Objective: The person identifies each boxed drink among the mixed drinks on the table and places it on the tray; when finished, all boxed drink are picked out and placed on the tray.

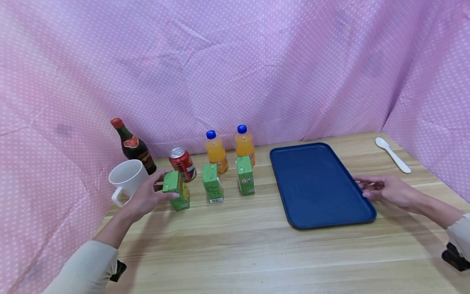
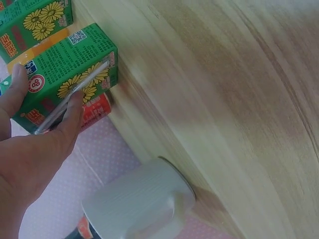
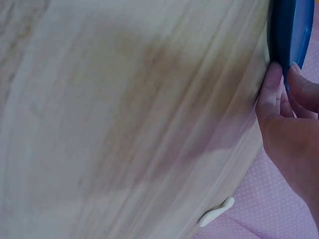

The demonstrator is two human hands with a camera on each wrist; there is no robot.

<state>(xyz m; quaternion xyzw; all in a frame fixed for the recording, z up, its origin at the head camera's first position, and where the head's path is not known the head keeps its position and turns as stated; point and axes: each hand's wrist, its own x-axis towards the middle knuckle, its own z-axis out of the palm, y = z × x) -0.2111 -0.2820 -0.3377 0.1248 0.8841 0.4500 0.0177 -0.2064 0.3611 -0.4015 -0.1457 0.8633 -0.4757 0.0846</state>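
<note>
Left hand (image 1: 148, 198): fingers clamped on the green carton (image 1: 178, 187), thumb on one side, fingertips opposite, per left wrist view; whether its base touches the table (image 1: 257, 249) cannot be told. A clear-wrapped straw (image 2: 60, 107) lies along the carton's side, next to those fingertips. Rightward of the left fingers: middle carton (image 1: 212, 183), then far carton (image 1: 245, 176), both upright. Just beyond the fingers: red can (image 1: 180, 161); beyond and to the right, first orange bottle (image 1: 216, 153) and second orange bottle (image 1: 244, 143). Left of the fingers: white mug (image 1: 126, 177), with dark bottle (image 1: 137, 149) behind it. Right hand (image 1: 394, 192): fingers pinched on the edge of the blue tray (image 1: 321, 183), which extends leftward from them. White spoon (image 1: 393, 156) lies beyond the right fingers.
</note>
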